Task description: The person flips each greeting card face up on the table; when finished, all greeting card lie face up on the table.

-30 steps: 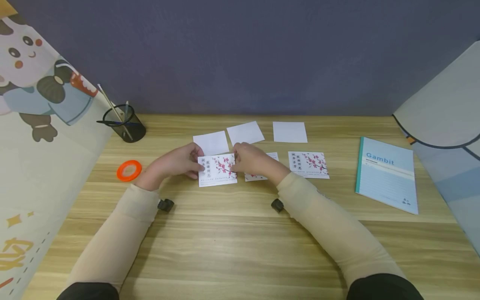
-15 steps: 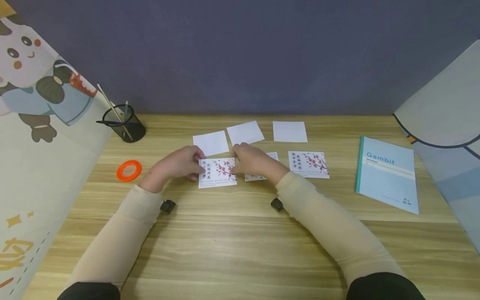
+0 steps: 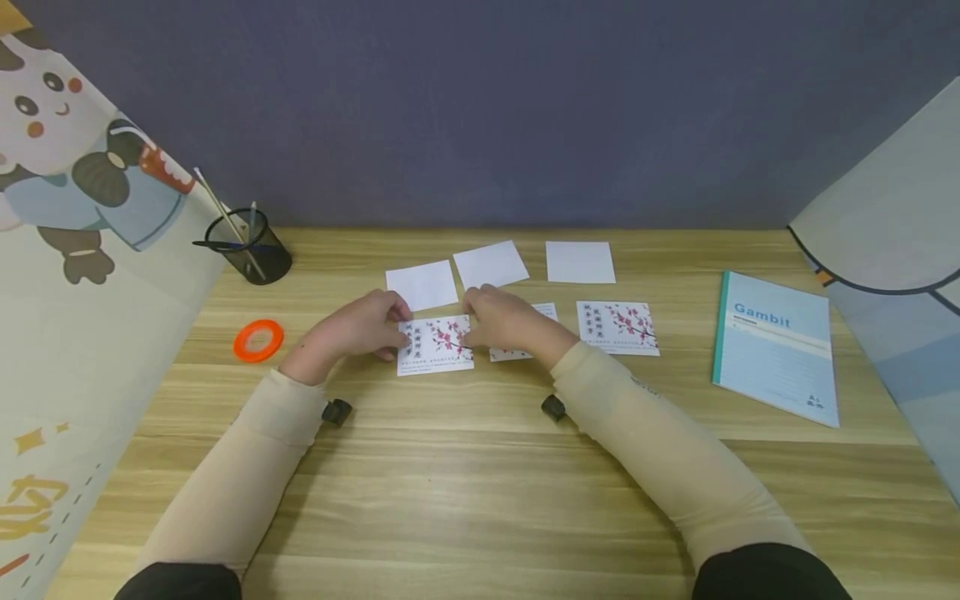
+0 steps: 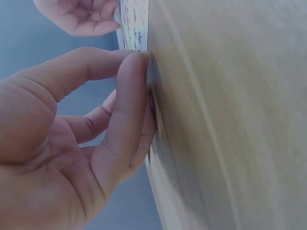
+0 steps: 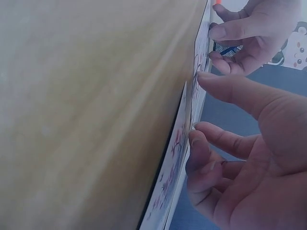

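Note:
A printed card point(image 3: 438, 354) with pink blossoms and Chinese characters lies in the left of the front row in the head view. At its left edge, my left hand point(image 3: 360, 325) pinches the card between thumb and index finger; the left wrist view shows these fingertips point(image 4: 136, 60) meeting at the edge. My right hand point(image 3: 498, 321) is at the right edge. Its thumb point(image 5: 220, 86) touches the card, with a gap between thumb and fingers in the right wrist view. A second blossom card point(image 3: 512, 354) is partly hidden by my right hand; a third point(image 3: 617, 328) lies farther right.
Three blank white cards point(image 3: 422, 286) lie in a row behind the printed ones. A light-blue notebook point(image 3: 780, 350) lies at the right. At the left are an orange ring-shaped roll point(image 3: 241, 343) and a black mesh pen cup point(image 3: 270, 258). A dark wall point(image 3: 495, 117) borders the back.
The left printed card's far edge has dropped, and it now lies flat. My left hand has shifted slightly downward and right with it. The right hand has barely moved.

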Tool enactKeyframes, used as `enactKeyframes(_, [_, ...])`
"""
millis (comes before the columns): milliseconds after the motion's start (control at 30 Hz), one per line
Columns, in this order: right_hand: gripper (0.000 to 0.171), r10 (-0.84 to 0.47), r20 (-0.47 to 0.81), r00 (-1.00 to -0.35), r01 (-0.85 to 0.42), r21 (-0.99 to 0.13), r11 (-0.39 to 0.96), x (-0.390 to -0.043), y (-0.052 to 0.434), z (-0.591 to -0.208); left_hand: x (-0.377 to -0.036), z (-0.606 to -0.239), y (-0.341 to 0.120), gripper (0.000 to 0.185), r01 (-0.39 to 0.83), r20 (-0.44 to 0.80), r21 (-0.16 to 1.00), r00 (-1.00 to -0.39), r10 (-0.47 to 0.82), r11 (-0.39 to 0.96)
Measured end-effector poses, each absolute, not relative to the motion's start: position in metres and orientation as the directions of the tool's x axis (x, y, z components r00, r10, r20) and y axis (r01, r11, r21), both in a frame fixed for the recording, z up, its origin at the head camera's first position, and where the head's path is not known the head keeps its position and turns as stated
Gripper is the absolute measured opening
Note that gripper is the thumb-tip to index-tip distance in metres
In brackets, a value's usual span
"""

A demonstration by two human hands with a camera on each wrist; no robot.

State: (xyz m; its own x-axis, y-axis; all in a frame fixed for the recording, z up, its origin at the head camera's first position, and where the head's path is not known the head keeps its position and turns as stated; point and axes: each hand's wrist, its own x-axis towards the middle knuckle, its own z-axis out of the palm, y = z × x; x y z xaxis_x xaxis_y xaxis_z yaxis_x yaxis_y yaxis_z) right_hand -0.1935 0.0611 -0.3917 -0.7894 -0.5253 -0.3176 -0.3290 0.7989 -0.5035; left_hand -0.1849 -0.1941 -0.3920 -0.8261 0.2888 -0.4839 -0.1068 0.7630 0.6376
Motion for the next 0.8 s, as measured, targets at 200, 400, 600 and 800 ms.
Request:
enactKeyframes(200, [0.060,-0.532,-0.314,-0.786,-0.335,-0.507,0.794,-0.196,0.062,-0.391,-0.185,-0.390,-0.194,0.040,-0.093,-0.473,0.645,-0.828,0.301,0.759])
enactKeyframes(400, [0.064,-0.528,-0.256,-0.810,-0.321,-0.561,0.763,-0.201,0.065,-0.387,-0.189,-0.385,-0.199,0.043,-0.026,-0.417,0.616,-0.859,0.298,0.787])
enactKeyframes(600, [0.070,-0.504,-0.242,-0.829,-0.267,-0.621,0.737,-0.204,0.061,-0.383,-0.195,-0.383,-0.205,0.065,0.037,-0.320,0.543,-0.914,0.248,0.839])
enactKeyframes(800, [0.079,-0.516,-0.227,-0.826,-0.270,-0.644,0.716,-0.212,0.053,-0.385,-0.202,-0.383,-0.213,0.088,-0.029,-0.344,0.537,-0.920,0.187,0.843])
